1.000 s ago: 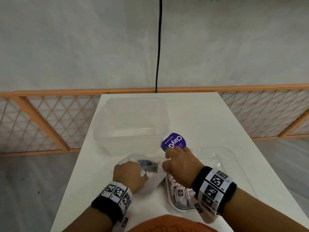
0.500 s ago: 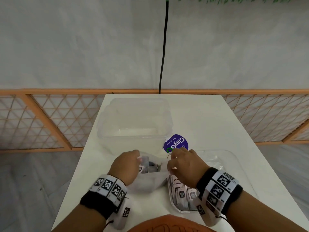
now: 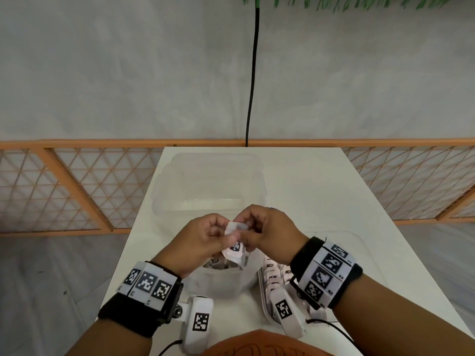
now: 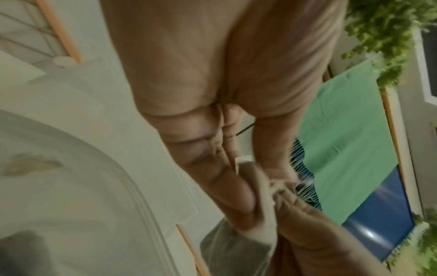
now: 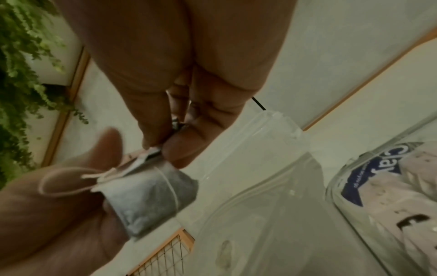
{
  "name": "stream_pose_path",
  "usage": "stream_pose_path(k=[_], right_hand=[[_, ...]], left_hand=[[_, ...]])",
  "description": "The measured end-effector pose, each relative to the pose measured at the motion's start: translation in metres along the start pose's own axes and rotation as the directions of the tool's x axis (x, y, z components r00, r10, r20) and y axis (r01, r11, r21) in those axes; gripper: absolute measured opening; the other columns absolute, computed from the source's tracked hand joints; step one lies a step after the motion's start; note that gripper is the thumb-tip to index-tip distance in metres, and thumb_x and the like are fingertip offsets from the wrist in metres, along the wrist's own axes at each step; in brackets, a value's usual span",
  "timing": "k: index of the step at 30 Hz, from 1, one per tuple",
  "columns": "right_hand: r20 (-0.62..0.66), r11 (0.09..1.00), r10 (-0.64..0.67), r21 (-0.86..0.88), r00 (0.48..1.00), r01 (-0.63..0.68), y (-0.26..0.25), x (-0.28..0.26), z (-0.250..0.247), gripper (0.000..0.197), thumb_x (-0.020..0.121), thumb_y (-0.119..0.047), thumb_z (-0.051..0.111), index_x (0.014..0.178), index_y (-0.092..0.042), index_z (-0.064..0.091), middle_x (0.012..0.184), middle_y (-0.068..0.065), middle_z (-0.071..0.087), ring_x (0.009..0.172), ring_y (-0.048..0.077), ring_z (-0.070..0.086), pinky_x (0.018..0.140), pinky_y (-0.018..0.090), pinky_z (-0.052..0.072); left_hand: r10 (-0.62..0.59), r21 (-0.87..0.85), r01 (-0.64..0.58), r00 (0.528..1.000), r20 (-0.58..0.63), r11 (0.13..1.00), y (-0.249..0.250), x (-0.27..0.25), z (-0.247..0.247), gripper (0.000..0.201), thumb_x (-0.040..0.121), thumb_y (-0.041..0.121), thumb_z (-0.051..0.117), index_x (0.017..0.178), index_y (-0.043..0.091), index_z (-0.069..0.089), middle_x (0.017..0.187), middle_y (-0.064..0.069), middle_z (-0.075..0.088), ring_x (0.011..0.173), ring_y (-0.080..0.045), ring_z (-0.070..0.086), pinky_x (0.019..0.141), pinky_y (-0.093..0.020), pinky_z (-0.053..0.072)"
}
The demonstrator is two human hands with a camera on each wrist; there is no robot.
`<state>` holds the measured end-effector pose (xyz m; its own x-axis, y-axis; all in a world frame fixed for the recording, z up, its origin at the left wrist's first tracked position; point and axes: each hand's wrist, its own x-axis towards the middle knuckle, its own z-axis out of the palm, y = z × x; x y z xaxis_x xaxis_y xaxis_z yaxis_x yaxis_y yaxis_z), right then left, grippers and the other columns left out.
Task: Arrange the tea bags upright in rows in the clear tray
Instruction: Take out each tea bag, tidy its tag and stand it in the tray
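Note:
Both hands meet above the table's near middle and hold one tea bag between them. My left hand grips the grey pouch of the tea bag. My right hand pinches its paper tag between thumb and fingertips. The string loops loosely beside the bag. The clear tray lies at the near right, partly under my right wrist. Several tea bags stand in a row at its left end. The left wrist view is blurred.
A soft clear pouch holding more tea bags sits right under the hands. A big empty clear tub stands behind it. A purple label shows through clear plastic. An orange lattice fence runs behind the white table.
Both hands rose from the pouch and came together. A tea bag that was not held before is now gripped between them. The right hand now covers the purple label.

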<state>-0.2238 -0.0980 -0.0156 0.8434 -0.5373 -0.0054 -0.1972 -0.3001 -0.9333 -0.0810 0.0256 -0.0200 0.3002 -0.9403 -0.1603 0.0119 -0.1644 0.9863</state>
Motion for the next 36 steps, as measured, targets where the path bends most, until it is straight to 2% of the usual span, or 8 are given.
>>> stream_pose_path(k=[3,9,14,17,22,27,31,36], right_hand=[[-0.013,0.998,0.042,0.052,0.999,-0.041,-0.003,-0.002,-0.001,0.015,0.083,-0.007,0.073,0.082,-0.012,0.058,0.071,0.008,0.065,0.054,0.013,0.064,0.055,0.025,0.053],[0.079,0.999,0.043,0.011,0.996,-0.044,0.001,-0.004,-0.001,0.019,0.079,-0.006,0.072,0.083,-0.018,0.058,0.076,0.015,0.07,0.067,0.033,0.068,0.069,0.05,0.056],[0.015,0.994,0.075,0.074,0.997,-0.076,-0.002,-0.008,-0.003,0.02,0.082,-0.006,0.071,0.075,-0.014,0.053,0.065,0.008,0.069,0.062,0.028,0.07,0.067,0.048,0.056],[-0.028,0.97,0.112,0.222,0.993,-0.103,-0.001,-0.01,-0.004,0.018,0.085,0.002,0.065,0.078,-0.008,0.051,0.072,0.015,0.068,0.066,0.034,0.07,0.068,0.051,0.056],[-0.085,0.912,0.159,0.395,0.984,-0.113,0.004,-0.019,-0.013,0.034,0.092,0.009,0.049,0.113,-0.016,0.056,0.095,0.018,0.06,0.075,0.035,0.071,0.068,0.036,0.059],[-0.082,0.816,0.196,0.567,0.977,-0.116,0.007,-0.037,-0.022,0.025,0.087,0.003,0.062,0.109,-0.009,0.064,0.092,0.016,0.068,0.077,0.029,0.07,0.065,0.026,0.056],[-0.157,0.94,0.121,0.336,0.98,-0.062,0.003,-0.048,-0.022,0.011,0.076,-0.008,0.076,0.077,-0.017,0.07,0.079,0.005,0.067,0.072,0.016,0.061,0.067,0.026,0.05],[-0.224,0.999,0.035,0.049,0.974,-0.025,-0.016,-0.06,-0.025,0.017,0.083,-0.017,0.071,0.067,-0.018,0.067,0.064,-0.008,0.063,0.064,0.015,0.054,0.068,0.037,0.047]], left_hand=[[0.031,0.051,-0.031,1.0,0.005,0.998,-0.001,0.0,-0.002,0.038,0.065,0.002,0.08,0.098,0.005,0.063,0.084,-0.006,0.07,0.076,-0.018,0.067,0.072,-0.03,0.056],[0.086,0.138,-0.074,0.993,-0.083,0.988,-0.001,0.002,0.0,0.027,0.071,0.013,0.066,0.092,0.029,0.063,0.083,-0.002,0.07,0.071,-0.018,0.061,0.066,-0.035,0.049],[0.114,0.027,-0.115,0.992,0.053,0.993,0.004,-0.004,0.0,0.057,0.066,0.001,0.076,0.115,0.026,0.059,0.093,0.0,0.06,0.08,-0.016,0.063,0.067,-0.033,0.052],[0.105,0.045,-0.106,0.994,0.015,0.993,0.002,-0.004,0.0,0.063,0.065,-0.01,0.075,0.117,0.022,0.059,0.099,-0.002,0.055,0.079,-0.017,0.067,0.067,-0.034,0.055],[0.101,0.191,-0.082,0.99,-0.094,0.978,0.001,-0.009,0.003,0.038,0.065,-0.001,0.077,0.098,0.017,0.069,0.091,-0.003,0.072,0.079,-0.022,0.071,0.07,-0.038,0.058],[0.156,0.289,-0.087,0.962,-0.225,0.953,-0.003,-0.009,0.001,0.016,0.062,0.02,0.084,0.072,0.016,0.072,0.085,-0.001,0.073,0.073,-0.02,0.068,0.069,-0.036,0.055],[0.271,0.456,-0.125,0.923,-0.272,0.881,0.002,-0.013,0.006,0.016,0.07,0.018,0.085,0.066,0.017,0.069,0.081,0.004,0.068,0.075,-0.012,0.063,0.068,-0.03,0.052],[0.368,0.629,-0.174,0.91,-0.19,0.758,0.018,-0.022,0.006,0.013,0.081,0.026,0.074,0.069,0.021,0.071,0.072,0.009,0.065,0.078,-0.004,0.058,0.064,-0.011,0.04]])
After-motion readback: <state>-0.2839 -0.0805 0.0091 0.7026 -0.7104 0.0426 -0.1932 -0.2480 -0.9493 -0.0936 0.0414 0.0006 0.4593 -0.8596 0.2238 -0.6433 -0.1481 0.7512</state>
